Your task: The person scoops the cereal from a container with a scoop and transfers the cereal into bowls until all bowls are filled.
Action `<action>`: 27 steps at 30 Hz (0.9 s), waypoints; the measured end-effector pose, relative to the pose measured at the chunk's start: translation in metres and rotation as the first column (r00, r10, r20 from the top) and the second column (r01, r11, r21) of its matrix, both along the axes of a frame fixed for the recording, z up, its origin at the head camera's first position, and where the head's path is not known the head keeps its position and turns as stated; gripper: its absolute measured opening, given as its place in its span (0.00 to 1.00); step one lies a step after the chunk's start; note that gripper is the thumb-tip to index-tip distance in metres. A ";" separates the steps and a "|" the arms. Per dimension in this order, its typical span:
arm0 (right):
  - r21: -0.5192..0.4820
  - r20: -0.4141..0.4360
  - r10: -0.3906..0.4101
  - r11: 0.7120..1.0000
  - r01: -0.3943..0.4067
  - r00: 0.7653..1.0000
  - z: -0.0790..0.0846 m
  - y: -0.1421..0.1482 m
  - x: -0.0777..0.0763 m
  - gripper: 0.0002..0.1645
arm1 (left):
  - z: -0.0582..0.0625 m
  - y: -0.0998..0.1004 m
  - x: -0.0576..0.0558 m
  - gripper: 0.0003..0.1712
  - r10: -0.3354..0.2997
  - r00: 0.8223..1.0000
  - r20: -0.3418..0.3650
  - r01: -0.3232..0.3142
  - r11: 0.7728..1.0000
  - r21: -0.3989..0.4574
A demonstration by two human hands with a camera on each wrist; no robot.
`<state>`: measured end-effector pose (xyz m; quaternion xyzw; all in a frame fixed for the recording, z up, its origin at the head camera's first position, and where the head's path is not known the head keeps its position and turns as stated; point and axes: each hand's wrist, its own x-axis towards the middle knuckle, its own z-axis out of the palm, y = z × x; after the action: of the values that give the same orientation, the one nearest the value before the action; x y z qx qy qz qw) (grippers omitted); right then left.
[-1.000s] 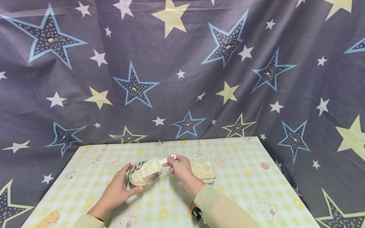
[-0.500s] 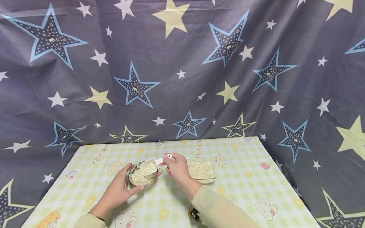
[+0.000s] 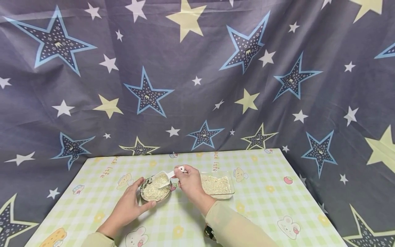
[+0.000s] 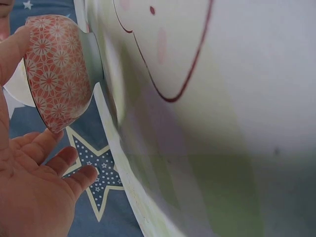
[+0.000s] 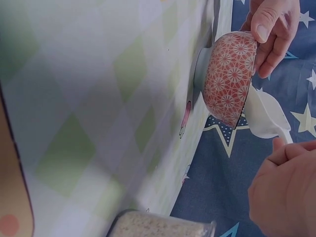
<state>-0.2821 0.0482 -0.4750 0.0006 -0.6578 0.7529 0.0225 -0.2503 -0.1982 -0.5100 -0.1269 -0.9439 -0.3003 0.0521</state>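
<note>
My left hand (image 3: 128, 206) holds a bowl by its rim, thumb on the near side and fingers on the far side. Red with white flowers outside, the bowl (image 4: 57, 74) contains pale rolled oats (image 3: 154, 192). Its inner wall carries a dark leaf pattern. My right hand (image 3: 189, 181) grips the handle of a white scoop (image 5: 266, 116), thumb on top. The scoop is tilted down to the left over the bowl, its front edge close over the oats. Some flakes show in the scoop in the head view.
A clear rectangular container (image 3: 232, 192) of oats stands right of the bowl, partly hidden behind my right hand. The table has a green checked cloth (image 3: 259, 212) with cartoon prints. A dark star-patterned curtain (image 3: 197, 103) hangs behind its far edge.
My right hand has shifted slightly left and tipped the scoop further down toward the bowl. The load of oats in it has shrunk. My left hand stays on the bowl.
</note>
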 end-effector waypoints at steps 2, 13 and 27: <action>0.001 -0.003 0.000 1.000 0.000 1.000 0.000 0.000 0.000 0.12 | 0.001 0.000 0.000 0.67 0.000 1.000 -0.003 0.000 1.000 0.001; 0.034 -0.048 -0.004 0.999 0.006 0.999 -0.001 0.002 -0.001 0.11 | -0.002 -0.001 -0.001 0.67 0.002 1.000 -0.002 -0.002 1.000 0.007; 0.193 -0.237 0.051 0.981 -0.005 0.970 0.002 0.009 0.003 0.11 | -0.002 -0.001 -0.001 0.67 -0.003 1.000 -0.030 0.003 1.000 0.007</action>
<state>-0.2786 0.0568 -0.4728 0.1033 -0.7194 0.6807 0.0913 -0.2514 -0.1989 -0.5116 -0.1326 -0.9418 -0.3019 0.0662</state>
